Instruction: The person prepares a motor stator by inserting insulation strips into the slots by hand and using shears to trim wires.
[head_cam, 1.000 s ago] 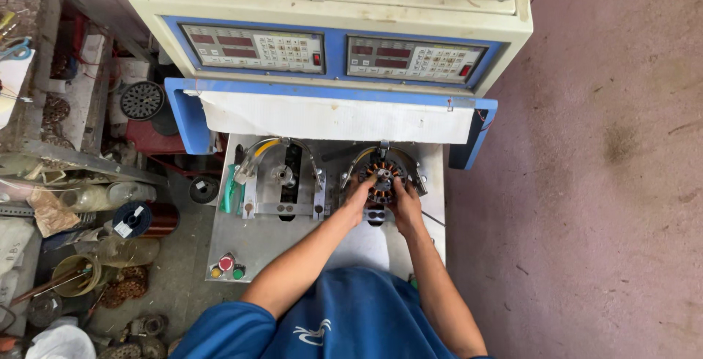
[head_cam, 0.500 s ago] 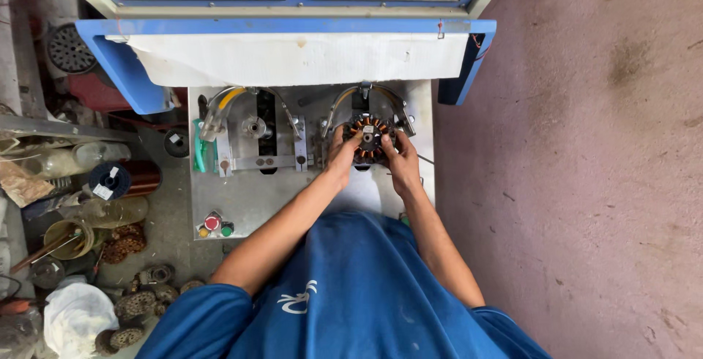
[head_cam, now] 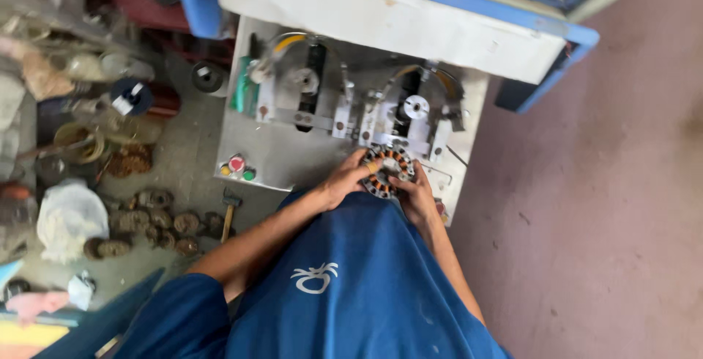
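- The left hand and the right hand both close on a round motor stator, one on each side of its rim, holding it just above the near edge of the grey metal bench, close to the person's blue shirt.
- The stator is a ring of stacked steel plates with copper-coloured windings wrapped round its teeth and an open centre. It looks dense and heavy for its size, and stiff, so it should not flex in the grip.
- The outer steel rim is the safe place to hold it, as both hands do now. The wire coils look finer and easier to damage, so fingers are better kept off them.
- Just behind the stator stands a winding fixture of bright, hard-edged metal, with a round white hub and curved guards.
- A second fixture of the same kind sits to its left, with a black upright part.
- Red and green push buttons sit at the bench's left front corner.
- On the floor to the left lie a hammer and a rusty-looking row of old stators, rough and dull brown.
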